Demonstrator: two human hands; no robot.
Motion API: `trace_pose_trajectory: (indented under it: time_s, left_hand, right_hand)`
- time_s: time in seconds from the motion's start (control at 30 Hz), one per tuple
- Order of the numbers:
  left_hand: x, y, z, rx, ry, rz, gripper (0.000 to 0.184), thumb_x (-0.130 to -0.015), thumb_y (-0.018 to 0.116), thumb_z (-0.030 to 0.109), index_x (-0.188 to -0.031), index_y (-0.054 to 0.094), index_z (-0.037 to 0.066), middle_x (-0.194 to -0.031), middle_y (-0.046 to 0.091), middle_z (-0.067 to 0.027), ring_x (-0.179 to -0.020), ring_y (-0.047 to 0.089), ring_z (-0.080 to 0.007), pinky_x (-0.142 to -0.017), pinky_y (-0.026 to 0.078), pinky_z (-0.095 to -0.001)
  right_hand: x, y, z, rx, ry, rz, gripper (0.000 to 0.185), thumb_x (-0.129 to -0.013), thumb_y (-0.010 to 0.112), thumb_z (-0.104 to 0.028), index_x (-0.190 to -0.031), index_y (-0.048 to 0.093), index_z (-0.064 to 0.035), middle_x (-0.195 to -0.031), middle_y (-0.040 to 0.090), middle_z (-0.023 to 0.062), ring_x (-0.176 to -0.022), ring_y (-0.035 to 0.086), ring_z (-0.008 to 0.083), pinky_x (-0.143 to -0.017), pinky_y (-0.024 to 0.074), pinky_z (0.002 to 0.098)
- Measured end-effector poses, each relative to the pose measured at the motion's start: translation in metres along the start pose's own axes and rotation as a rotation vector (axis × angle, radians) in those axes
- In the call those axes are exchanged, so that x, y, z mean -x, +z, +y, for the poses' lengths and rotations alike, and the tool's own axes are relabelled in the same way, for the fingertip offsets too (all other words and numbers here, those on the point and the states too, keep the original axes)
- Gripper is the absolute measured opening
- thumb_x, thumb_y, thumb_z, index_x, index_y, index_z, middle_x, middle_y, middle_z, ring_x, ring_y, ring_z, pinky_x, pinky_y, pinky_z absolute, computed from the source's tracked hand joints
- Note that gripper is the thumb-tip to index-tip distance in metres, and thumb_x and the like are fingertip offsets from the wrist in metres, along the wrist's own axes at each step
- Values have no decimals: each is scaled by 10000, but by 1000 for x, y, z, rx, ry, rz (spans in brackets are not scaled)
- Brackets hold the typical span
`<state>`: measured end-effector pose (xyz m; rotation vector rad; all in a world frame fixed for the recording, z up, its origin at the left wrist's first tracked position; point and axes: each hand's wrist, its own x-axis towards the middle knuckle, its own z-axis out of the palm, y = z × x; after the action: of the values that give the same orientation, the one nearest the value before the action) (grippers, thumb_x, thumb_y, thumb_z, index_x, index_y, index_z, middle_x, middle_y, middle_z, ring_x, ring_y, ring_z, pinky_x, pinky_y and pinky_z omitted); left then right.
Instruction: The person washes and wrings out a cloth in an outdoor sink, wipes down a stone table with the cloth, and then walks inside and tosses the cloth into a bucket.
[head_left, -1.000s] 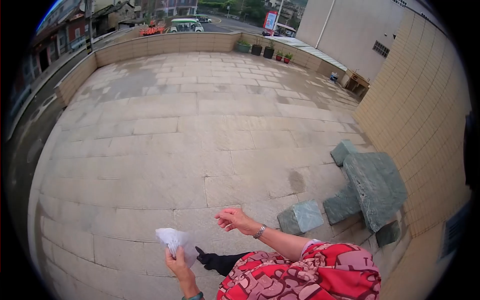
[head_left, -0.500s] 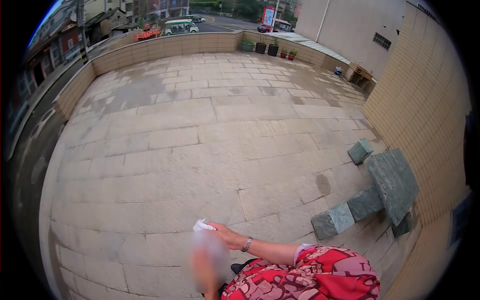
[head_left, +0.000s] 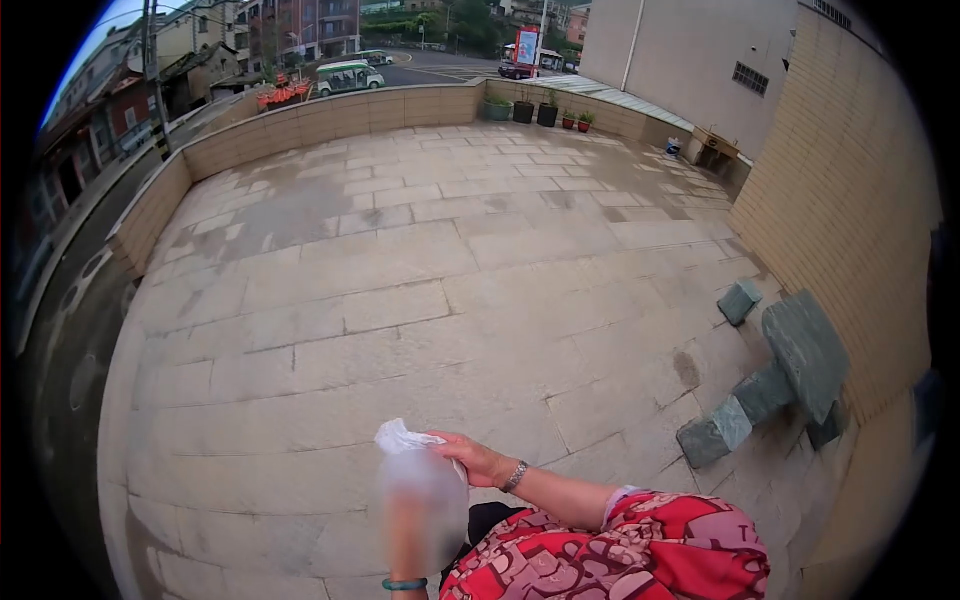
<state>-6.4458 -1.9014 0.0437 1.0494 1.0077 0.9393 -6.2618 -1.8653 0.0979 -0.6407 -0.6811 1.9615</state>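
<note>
A crumpled, thin white sheet [head_left: 403, 436], like tissue or thin cloth, sticks out past the fingers at the bottom of the head view. My right hand [head_left: 478, 460], with a metal watch at its wrist, is closed on its right side. Just below and to the left, my left hand [head_left: 408, 520] lies inside a blurred patch, close to the white sheet. A green bangle rings that wrist. The blur hides the left fingers, and I cannot tell whether they touch the sheet.
Pale stone paving [head_left: 330, 370] stretches ahead to a low tiled wall [head_left: 340, 115]. To the right stand a green stone table [head_left: 808, 345] and stone stools [head_left: 715, 432] beside a tiled building wall [head_left: 850, 190]. Potted plants [head_left: 548, 112] line the far wall.
The view has shifted and tilted slightly. More of the white sheet shows above my hands, and the left wrist's green bangle has come into view.
</note>
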Motion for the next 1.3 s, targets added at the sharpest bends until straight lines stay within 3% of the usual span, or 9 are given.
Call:
trace_pose_trajectory:
  time_s: [0.17,0.4,0.63,0.73,0.93,1.07,1.13,1.2,1.3]
  left_hand:
    - [-43,-30,43,206,135,204,94,-840,562,115,-899,526,52,-855,535,8,-759,462,-71,-689,376,-215]
    - [-118,-117,54,-139,241,336,160,-860,551,146,-731,482,83,-667,437,56,-615,355,-33,-543,295,-191]
    - [-171,-204,131,-32,113,199,162,-854,528,153,-716,470,92,-675,431,57,-630,358,-34,-556,302,-198]
    - [-191,-235,139,116,66,175,153,-844,518,148,-711,468,94,-676,430,59,-638,354,-33,-565,297,-199]
    - [-231,-298,152,81,143,223,161,-837,519,143,-693,464,96,-673,421,61,-640,343,-33,-563,285,-201]
    - [-259,-355,172,78,138,229,178,-835,516,143,-675,451,99,-665,409,61,-638,336,-36,-565,285,-212]
    - [-275,-397,179,107,132,255,183,-836,515,144,-671,449,99,-661,404,60,-639,333,-37,-566,284,-215]
    - [-287,-442,179,212,77,306,168,-832,513,130,-678,455,95,-655,406,56,-638,339,-41,-566,285,-215]
    - [-298,-485,182,136,67,279,167,-826,526,113,-674,456,101,-651,412,54,-638,349,-46,-562,291,-219]
  right_hand:
    - [-50,7,15,80,55,163,400,-855,550,-160,-1205,438,-2,-1101,546,61,-982,522,110,-857,424,257]
    - [-162,18,39,651,-10,360,504,-766,690,-248,-1160,471,-22,-1014,571,71,-938,520,124,-811,421,252]
    - [-289,45,65,689,-80,98,507,-810,606,-401,-1154,477,-52,-993,575,61,-937,511,129,-817,415,276]
    - [-324,73,59,865,126,-18,489,-849,526,-443,-1125,500,-41,-967,575,39,-907,503,116,-799,416,276]
    - [-391,85,72,673,208,147,375,-891,483,-372,-1046,539,-34,-902,550,4,-802,462,85,-704,403,243]
    - [-438,52,89,369,-135,602,289,-913,452,-285,-1039,551,-44,-913,573,19,-816,528,107,-706,448,291]
    - [-454,61,65,-187,-337,645,279,-914,445,-246,-1053,537,-22,-954,588,56,-880,567,160,-758,472,336]
    - [-465,65,39,-344,-428,672,290,-917,436,-234,-1062,521,3,-1003,588,101,-929,573,202,-812,470,355]
    - [-490,110,28,-168,-521,666,318,-920,432,-245,-1064,510,28,-1036,581,126,-950,568,205,-848,459,352]
